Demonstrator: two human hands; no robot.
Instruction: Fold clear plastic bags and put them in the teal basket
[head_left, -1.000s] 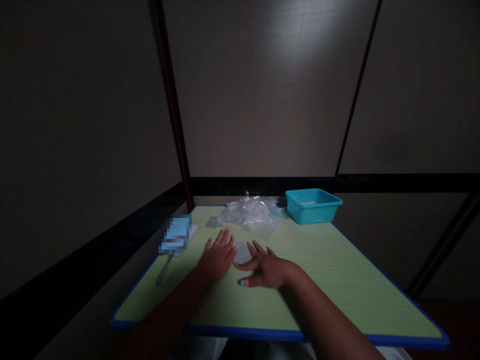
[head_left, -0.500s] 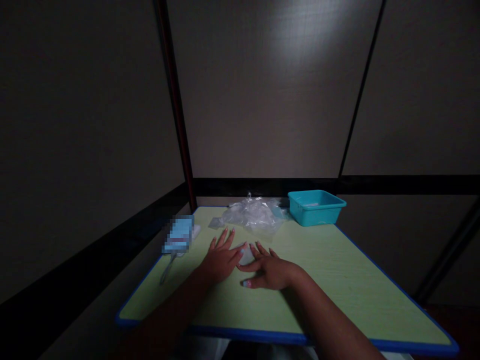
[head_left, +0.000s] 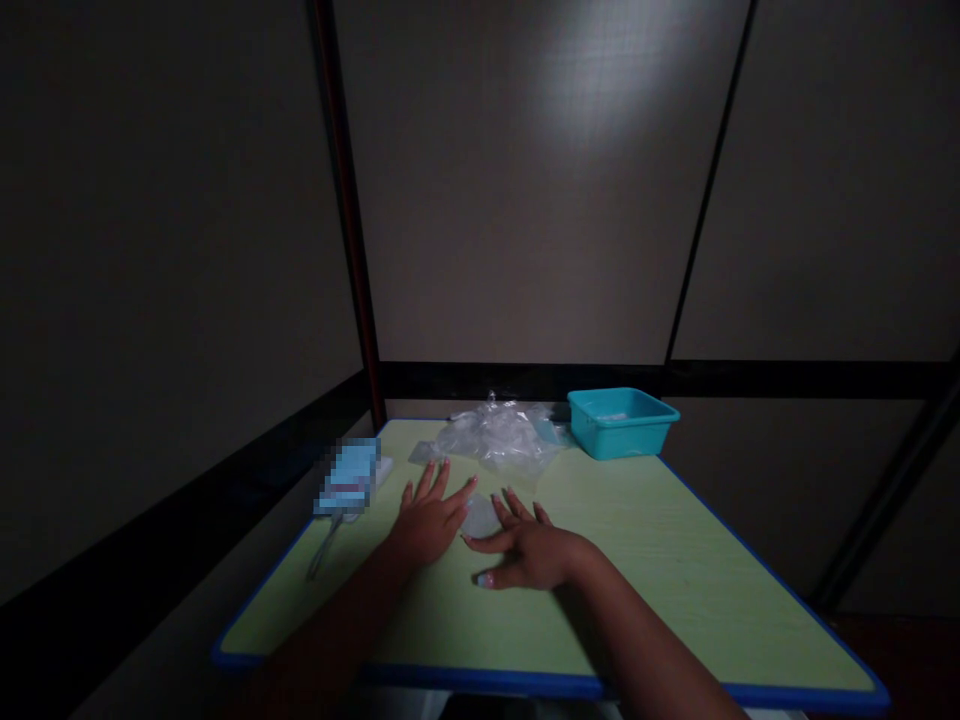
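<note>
A small, thin, whitish translucent piece (head_left: 480,516) lies flat on the green tabletop (head_left: 645,570) between my hands; its kind is unclear. At its left edge is my left hand (head_left: 429,522), palm down with fingers spread. My right hand (head_left: 531,545) rests palm down at its right side, fingers apart, with fingertips touching or overlapping its edge. Part of the piece's right side is hidden under those fingers. Beyond both hands lies a crumpled heap of clear plastic bags (head_left: 499,435).
A turquoise plastic basin (head_left: 622,428) stands at the back right of the table. On the left edge lies a pixelated blue-screened device (head_left: 351,476) with a pale cable or strap (head_left: 324,548). Walls rise behind and to the left.
My left hand has shifted left, away from my right hand, uncovering more of the whitish piece. My right hand stays beside it. The camera view has turned slightly.
</note>
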